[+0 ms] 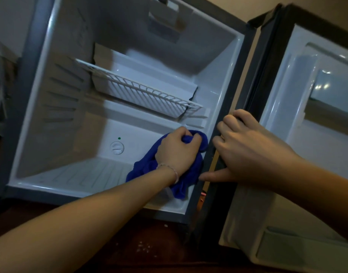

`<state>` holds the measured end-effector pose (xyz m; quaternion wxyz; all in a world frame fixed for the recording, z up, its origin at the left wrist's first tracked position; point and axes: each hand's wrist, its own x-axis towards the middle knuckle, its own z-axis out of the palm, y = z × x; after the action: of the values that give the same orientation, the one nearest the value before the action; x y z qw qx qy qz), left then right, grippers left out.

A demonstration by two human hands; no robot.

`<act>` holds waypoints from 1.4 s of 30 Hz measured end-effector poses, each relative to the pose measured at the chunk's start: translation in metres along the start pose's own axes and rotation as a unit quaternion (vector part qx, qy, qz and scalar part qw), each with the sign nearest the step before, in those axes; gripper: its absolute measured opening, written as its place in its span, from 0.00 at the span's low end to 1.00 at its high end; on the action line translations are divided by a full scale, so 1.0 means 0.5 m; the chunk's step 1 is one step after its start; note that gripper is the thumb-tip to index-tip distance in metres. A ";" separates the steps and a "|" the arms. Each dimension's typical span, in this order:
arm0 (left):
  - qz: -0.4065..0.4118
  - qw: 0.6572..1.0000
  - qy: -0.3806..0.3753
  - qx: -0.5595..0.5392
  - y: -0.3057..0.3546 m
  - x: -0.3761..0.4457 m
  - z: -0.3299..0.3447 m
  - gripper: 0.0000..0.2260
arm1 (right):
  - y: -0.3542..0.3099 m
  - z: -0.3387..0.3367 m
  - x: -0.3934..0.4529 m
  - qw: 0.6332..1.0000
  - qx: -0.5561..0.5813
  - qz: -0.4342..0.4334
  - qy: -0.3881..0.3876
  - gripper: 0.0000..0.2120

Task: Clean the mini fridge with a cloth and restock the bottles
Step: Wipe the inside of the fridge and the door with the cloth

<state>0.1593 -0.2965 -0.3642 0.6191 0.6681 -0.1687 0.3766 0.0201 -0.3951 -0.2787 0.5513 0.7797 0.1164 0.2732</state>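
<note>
At the far left stands the dark grey outer wall of the mini fridge [21, 99], its white plastic inside bare of bottles. Ribbed shelf slots run down the left inner wall. Further right, a white wire shelf [141, 89] sits tilted across the upper middle of the compartment, and below it a round white dial [117, 148] with a small green dot above it is set in the back step. The ridged floor of the fridge lies beneath.

To the right of the dial, the left hand [177, 152] reaches into the lower right corner, its grip clamped on a bunched deep-blue cloth [145, 168]; the soft, crumpled fabric spills under the wrist, which wears a thin bracelet [170, 169], and hangs over the front lip of the fridge.

Just beside it, the right hand [250, 148] holds the dark front edge of the fridge's right wall, fingers curled over it and thumb stretched along the inner side near the cloth.

At the far right, the open door [314, 119] swings outward, showing its pale inner lining and a door rack low down.
</note>
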 end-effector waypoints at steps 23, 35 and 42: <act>-0.135 0.987 -0.057 0.063 -0.097 0.016 0.021 0.15 | 0.002 0.012 -0.003 0.999 0.025 0.009 0.030 0.49; -0.029 0.990 -0.136 -0.013 -0.038 -0.064 -0.037 0.13 | 0.001 0.009 -0.014 0.999 0.013 0.014 0.048 0.51; 0.067 0.972 -0.211 0.083 -0.011 -0.085 -0.067 0.12 | -0.003 0.007 -0.025 0.998 0.041 0.013 0.044 0.48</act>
<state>0.1253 -0.2739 -0.3997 0.4852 0.7689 -0.3081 0.2802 0.0120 -0.4035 -0.2846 0.5094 0.7904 0.1415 0.3094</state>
